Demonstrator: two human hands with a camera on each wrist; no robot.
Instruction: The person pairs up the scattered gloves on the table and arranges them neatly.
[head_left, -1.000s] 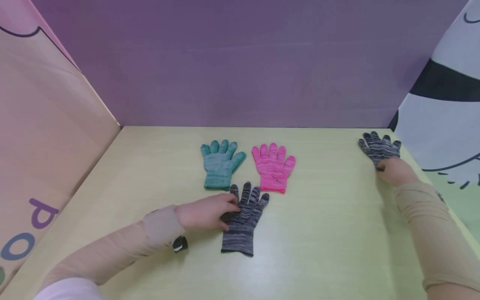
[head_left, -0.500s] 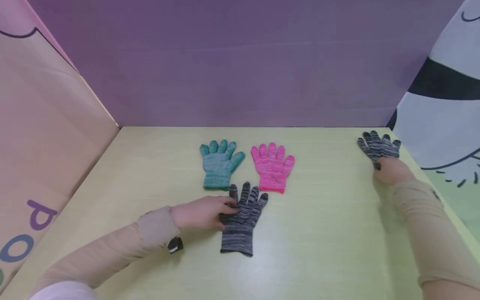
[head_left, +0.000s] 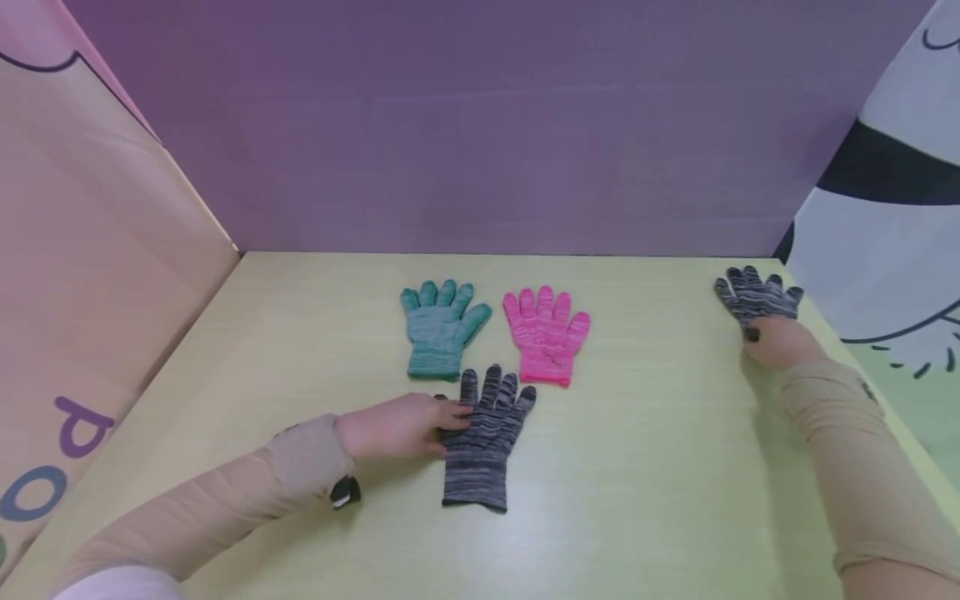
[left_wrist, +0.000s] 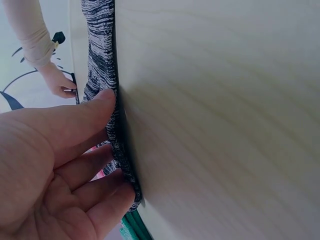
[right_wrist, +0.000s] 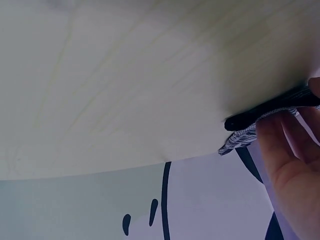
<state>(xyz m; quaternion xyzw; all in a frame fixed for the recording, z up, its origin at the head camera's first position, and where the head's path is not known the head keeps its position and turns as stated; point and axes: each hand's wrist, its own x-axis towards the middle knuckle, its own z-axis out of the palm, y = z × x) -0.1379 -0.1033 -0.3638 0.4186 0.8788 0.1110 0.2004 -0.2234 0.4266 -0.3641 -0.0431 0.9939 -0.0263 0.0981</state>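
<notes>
A black-and-grey striped knit glove point(head_left: 480, 467) lies flat near the middle of the table, its fingers pointing away from me. My left hand point(head_left: 401, 425) rests on its left side, thumb and fingers extended along the glove's edge point(left_wrist: 102, 55) in the left wrist view. The tip of the glove's thumb peeks out past my fingers. At the far right corner my right hand point(head_left: 783, 342) pinches the cuff end of a matching striped glove point(head_left: 761, 296). In the right wrist view my fingers point(right_wrist: 277, 145) are against this glove, whose dark edge point(right_wrist: 265, 111) shows; its cuff is mostly hidden.
Behind the middle glove lie a green glove point(head_left: 435, 329) and a pink glove point(head_left: 543, 333), side by side with fingers pointing away. A purple panel point(head_left: 480, 133) closes off the back of the pale table point(head_left: 315, 333), and printed panels stand at both sides.
My left hand has shifted slightly left along the middle glove, and its thumb tip now shows. My right hand has slid a little left at the cuff of the far glove.
</notes>
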